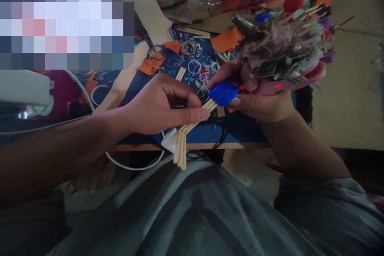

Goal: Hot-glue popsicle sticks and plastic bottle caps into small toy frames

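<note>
My left hand (174,106) is closed, with thumb and fingers pinching several joined wooden craft sticks (180,148). The sticks bend at an angle, and their lower ends hang over the table's front edge. At their upper end is a glossy blue plastic piece (223,93), rounded in shape; its exact kind is unclear. My right hand (255,102) grips this blue piece between thumb and fingers. Just beyond that hand is a pink plastic object (270,87) with a small red light, partly hidden by the fingers.
A heap of clear plastic and mixed scraps (285,44) rises at the right. Rubber rings (188,48), orange pieces (226,39) and white shreds litter the blue tabletop (192,138). A white cable (132,168) loops at the left. Another person's arm (120,84) reaches in there.
</note>
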The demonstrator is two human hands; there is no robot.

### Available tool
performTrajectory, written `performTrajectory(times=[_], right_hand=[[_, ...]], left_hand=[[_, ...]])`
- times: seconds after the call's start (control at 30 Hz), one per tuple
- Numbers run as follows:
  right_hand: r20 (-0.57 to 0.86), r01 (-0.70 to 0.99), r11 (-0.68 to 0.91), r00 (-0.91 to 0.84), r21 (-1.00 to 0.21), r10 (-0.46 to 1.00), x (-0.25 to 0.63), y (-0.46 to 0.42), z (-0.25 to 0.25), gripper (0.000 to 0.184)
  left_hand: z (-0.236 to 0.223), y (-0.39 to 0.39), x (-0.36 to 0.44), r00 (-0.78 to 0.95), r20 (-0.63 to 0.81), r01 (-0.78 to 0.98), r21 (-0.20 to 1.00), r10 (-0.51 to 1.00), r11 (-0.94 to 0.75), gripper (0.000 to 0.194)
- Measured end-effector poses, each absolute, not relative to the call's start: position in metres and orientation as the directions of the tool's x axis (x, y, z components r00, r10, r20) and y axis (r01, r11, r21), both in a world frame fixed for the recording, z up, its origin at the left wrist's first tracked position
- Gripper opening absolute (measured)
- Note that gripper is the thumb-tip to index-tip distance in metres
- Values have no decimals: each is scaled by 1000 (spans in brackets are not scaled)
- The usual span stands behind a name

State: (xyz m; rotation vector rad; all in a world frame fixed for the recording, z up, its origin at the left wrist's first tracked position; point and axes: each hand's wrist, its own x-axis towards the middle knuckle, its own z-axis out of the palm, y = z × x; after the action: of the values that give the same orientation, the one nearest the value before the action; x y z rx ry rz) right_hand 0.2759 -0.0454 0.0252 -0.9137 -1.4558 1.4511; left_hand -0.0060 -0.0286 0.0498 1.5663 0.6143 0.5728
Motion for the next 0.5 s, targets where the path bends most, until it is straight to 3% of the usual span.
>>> performTrajectory(times=[0.13, 0.5], right_hand=[[100, -184, 31, -385, -983, 918, 273, -45, 23, 50], [64, -133, 10, -410, -991, 910, 275, -46, 27, 51]], left_hand=[[52, -29, -7, 728, -32, 96, 994, 684, -57, 38], [51, -30, -6, 718, -60, 128, 991, 694, -48, 38]])
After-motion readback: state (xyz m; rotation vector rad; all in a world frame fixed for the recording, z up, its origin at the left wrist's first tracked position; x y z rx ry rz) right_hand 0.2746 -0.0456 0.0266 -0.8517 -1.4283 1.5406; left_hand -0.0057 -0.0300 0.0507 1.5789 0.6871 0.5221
